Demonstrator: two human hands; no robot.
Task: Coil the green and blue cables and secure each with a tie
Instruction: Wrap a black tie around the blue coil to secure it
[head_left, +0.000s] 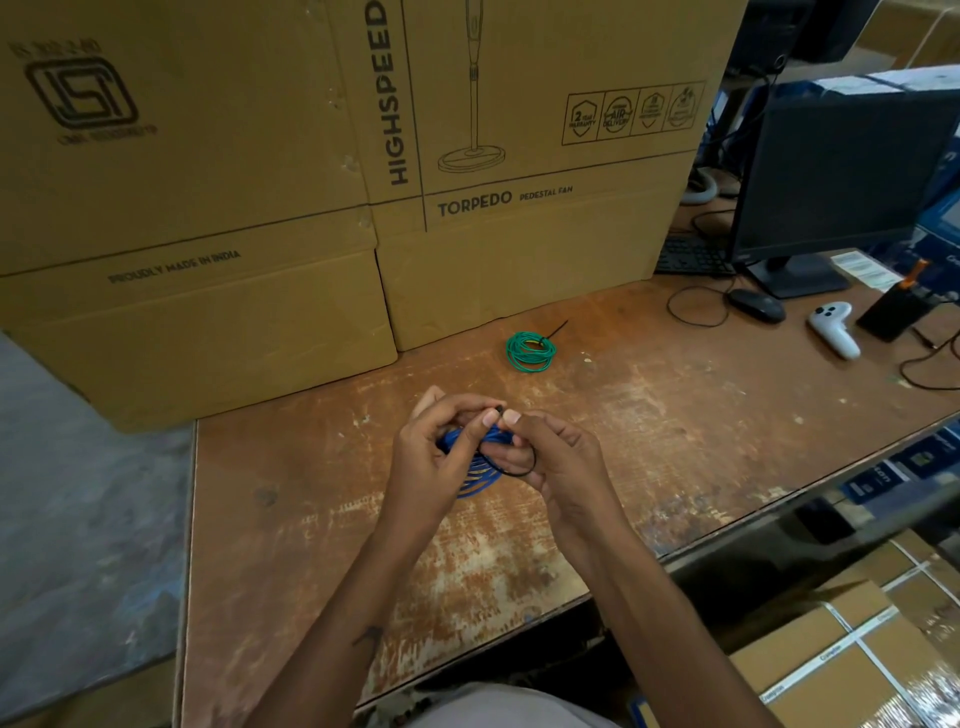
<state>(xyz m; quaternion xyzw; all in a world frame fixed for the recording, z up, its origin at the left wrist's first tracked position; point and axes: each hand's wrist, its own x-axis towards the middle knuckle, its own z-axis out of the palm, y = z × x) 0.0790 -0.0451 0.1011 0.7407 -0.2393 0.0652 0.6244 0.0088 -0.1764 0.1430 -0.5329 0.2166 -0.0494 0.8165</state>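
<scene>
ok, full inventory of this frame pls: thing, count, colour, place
green cable: 1, green, coiled and already tied, lying on the table near the boxes
blue cable: 1, blue, coiled, held in both hands above the table
tie: 1, black, looped round the blue cable, not yet pulled tight
table: 1, worn brown
cardboard boxes: several, tan, stacked at the back of the table
monitor: 1, black, far right
keyboard: 1, black, beside the monitor
mouse: 1, black, in front of the monitor
controller: 1, white, right side of the table
left hand: grips the blue cable
right hand: pinches the tie
</scene>
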